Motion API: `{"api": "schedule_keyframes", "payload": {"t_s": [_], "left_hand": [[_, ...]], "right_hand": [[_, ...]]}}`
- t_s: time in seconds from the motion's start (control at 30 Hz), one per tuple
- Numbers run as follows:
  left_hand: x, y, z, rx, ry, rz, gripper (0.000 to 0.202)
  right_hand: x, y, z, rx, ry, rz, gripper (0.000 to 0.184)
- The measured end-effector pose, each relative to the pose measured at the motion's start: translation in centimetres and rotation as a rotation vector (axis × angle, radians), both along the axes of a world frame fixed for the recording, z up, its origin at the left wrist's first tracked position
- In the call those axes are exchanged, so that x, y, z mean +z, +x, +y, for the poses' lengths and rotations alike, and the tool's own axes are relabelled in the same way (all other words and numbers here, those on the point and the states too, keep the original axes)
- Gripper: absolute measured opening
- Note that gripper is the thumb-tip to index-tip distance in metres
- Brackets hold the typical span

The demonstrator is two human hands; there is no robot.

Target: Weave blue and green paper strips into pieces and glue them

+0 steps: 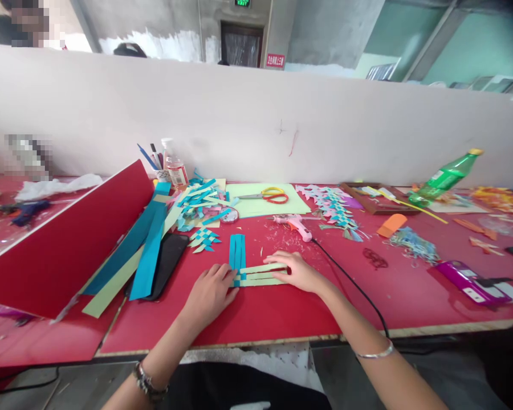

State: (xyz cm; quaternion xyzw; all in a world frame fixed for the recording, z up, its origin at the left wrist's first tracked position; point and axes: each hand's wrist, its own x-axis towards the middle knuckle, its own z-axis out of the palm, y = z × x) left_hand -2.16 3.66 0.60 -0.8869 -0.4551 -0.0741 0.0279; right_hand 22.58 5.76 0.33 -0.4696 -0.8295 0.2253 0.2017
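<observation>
- Shows a red table (pixel 282 319) across the lower half of the frame.
- Shows a white partition (pixel 239 125) across the upper half.
- At lower centre, shows blue strips (pixel 233 250) and pale green strips (pixel 259 282), woven where crossing.
- Touches the crossing's left edge with the left hand (pixel 211 293); cannot tell if pinching.
- Bends the right hand (pixel 301 272) around the pale right ends; cannot tell if pinching.
- Near centre, shows a pink glue gun (pixel 300 228).
- Left of centre, shows a small woven piece (pixel 204 240).
</observation>
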Motion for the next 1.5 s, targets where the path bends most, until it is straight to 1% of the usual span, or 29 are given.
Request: {"api": "schedule_keyframes", "payload": {"t_s": [0.07, 0.17, 0.23, 0.37, 0.43, 0.5, 0.6, 0.67, 0.77, 0.87, 0.93, 0.97, 1.03, 1.1, 1.3, 1.4, 1.5], "left_hand": [[-0.1, 0.0, 0.0, -0.003, 0.006, 0.002, 0.032], [-0.3, -0.1, 0.0, -0.007, 0.024, 0.001, 0.032], [-0.6, -0.1, 0.0, -0.008, 0.046, -0.013, 0.035], [-1.2, -0.3, -0.1, 0.009, 0.068, -0.082, 0.047], [-1.4, -0.4, -0.1, 0.025, 0.06, -0.107, 0.051], [-1.4, -0.4, -0.2, 0.035, 0.061, -0.117, 0.053], [-1.4, -0.4, -0.3, 0.042, 0.074, -0.111, 0.053], [-1.3, -0.3, -0.3, 0.05, 0.082, -0.098, 0.052], [-1.2, -0.2, -0.4, 0.061, 0.088, -0.088, 0.049], [-1.1, -0.1, -0.4, 0.06, 0.1, -0.092, 0.048], [-1.1, -0.1, -0.4, 0.057, 0.106, -0.098, 0.048], [-1.1, -0.2, -0.4, 0.056, 0.108, -0.1, 0.048], [-1.1, -0.2, -0.5, 0.054, 0.116, -0.099, 0.048], [-1.2, -0.2, -0.6, 0.05, 0.13, -0.092, 0.048], [-1.0, -0.3, -1.0, 0.036, 0.14, -0.116, 0.046], [-0.3, -0.8, -1.2, 0.047, 0.103, -0.211, 0.04], [0.8, -1.5, -1.1, 0.089, 0.029, -0.366, 0.022]], "right_hand": [[-0.1, -0.1, 0.2, 0.01, -0.006, -0.018, 0.026], [-0.2, -0.3, 0.5, -0.014, 0.008, -0.074, 0.012], [-0.3, -0.3, 0.7, -0.049, 0.063, -0.093, 0.007], [-0.2, -0.2, 0.6, -0.041, 0.166, -0.115, 0.006], [-0.1, 0.0, 0.3, -0.025, 0.178, -0.134, 0.008], [0.1, 0.3, 0.0, -0.041, 0.182, -0.14, 0.01], [0.1, 1.0, -0.8, -0.118, 0.139, -0.114, 0.019], [-0.1, 1.5, -1.3, -0.155, 0.063, -0.064, 0.025], [-0.4, 1.7, -1.7, -0.181, -0.053, 0.068, 0.028], [-0.8, 1.5, -1.6, -0.215, -0.071, 0.203, 0.031], [-0.9, 1.2, -1.4, -0.254, -0.067, 0.212, 0.032], [-0.9, 1.1, -1.3, -0.285, -0.066, 0.181, 0.032], [-0.8, 1.0, -1.3, -0.359, -0.047, 0.085, 0.03], [-0.7, 1.0, -1.4, -0.401, -0.018, 0.005, 0.028], [-0.2, 1.4, -2.4, -0.399, 0.026, -0.115, 0.024], [-0.1, 1.5, -2.8, -0.474, 0.11, -0.132, 0.019], [0.0, 1.7, -3.2, -0.576, 0.246, -0.144, 0.011]]}}
